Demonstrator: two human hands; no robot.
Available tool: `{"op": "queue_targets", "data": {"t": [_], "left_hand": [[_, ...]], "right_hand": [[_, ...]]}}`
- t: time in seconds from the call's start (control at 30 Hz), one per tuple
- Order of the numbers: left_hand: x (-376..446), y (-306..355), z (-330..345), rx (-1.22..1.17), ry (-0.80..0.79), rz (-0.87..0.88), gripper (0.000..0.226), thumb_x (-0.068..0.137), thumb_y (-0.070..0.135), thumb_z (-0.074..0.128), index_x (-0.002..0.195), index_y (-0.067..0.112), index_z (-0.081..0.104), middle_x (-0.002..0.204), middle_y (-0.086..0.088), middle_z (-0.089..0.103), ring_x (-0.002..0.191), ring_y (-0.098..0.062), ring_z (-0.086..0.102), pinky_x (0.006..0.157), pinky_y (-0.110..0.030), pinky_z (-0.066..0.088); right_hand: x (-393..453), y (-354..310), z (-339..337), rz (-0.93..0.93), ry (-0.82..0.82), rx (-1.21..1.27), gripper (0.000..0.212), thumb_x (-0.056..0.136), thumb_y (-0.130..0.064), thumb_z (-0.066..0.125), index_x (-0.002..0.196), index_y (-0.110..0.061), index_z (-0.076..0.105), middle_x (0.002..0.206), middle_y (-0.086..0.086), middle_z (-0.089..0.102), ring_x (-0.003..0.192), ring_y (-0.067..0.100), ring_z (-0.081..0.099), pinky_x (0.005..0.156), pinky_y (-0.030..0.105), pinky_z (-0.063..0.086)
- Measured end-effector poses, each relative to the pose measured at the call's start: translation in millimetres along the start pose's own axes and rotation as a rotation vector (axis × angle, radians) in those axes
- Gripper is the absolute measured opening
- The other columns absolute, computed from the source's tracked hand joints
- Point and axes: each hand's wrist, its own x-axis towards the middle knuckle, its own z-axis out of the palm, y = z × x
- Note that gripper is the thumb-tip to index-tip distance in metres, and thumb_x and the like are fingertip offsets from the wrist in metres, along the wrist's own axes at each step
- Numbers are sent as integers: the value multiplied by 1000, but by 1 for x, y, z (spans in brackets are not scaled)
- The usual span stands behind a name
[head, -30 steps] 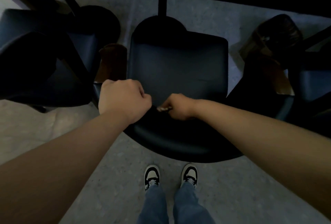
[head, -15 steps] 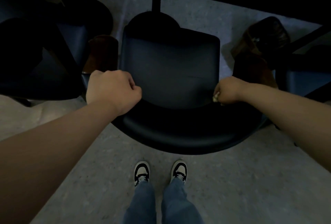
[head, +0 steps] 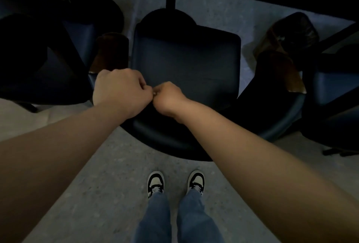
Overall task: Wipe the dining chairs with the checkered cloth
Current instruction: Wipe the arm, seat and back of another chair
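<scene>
Over the dark blue padded chair's curved backrest (head: 165, 135), both curled hands, left hand (head: 120, 91) and right hand (head: 168, 99), are meeting; I cannot tell what they are holding. Pressing firmly along the whole rim should be cleaning it best.

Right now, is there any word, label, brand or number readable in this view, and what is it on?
None. No readable text shows on the dark chair, the shoes or the floor. The dim light would hide any small print, and both fists, left hand and right hand, cover whatever they hold.
</scene>
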Motion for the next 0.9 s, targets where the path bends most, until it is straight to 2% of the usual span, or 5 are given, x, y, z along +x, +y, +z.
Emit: {"op": "queue_targets", "data": {"t": [0.27,0.47,0.57,0.7,0.9], "left_hand": [[-1,-1,0,2,-2,-2,21,82,40,52,79,28,69,73,0,66,64,-21,47,73,-32,29],[-1,-3,0,46,-42,19,21,83,42,51,77,29,66,63,7,51,61,-19,42,70,-31,30],[0,-1,-2,93,-85,32,23,83,43,50,76,28,66,64,5,53,63,-24,51,68,-32,32],[-1,2,-6,132,-95,15,23,82,45,52,77,29,67,73,-3,66,75,-32,63,64,-30,31],[3,4,-2,193,-167,-18,16,79,44,57,76,30,62,80,-4,70,79,-30,65,65,-31,36]], "right_hand": [[-48,64,-64,-57,-135,-550,21,78,-6,56,88,-11,73,85,7,69,81,23,63,66,27,50],[-48,99,-128,85,-99,-1004,5,89,-10,57,91,-8,61,68,2,41,60,17,40,54,27,35],[-42,107,-132,76,-103,-1059,6,90,-12,57,89,-7,60,77,6,49,63,17,46,55,27,35],[-28,118,-140,47,-105,-1150,19,91,-12,56,106,-2,55,112,18,59,101,33,59,69,33,40],[-1,142,-186,-20,-126,-1378,18,93,-16,49,107,-8,58,118,14,60,110,29,56,100,40,39]]}}
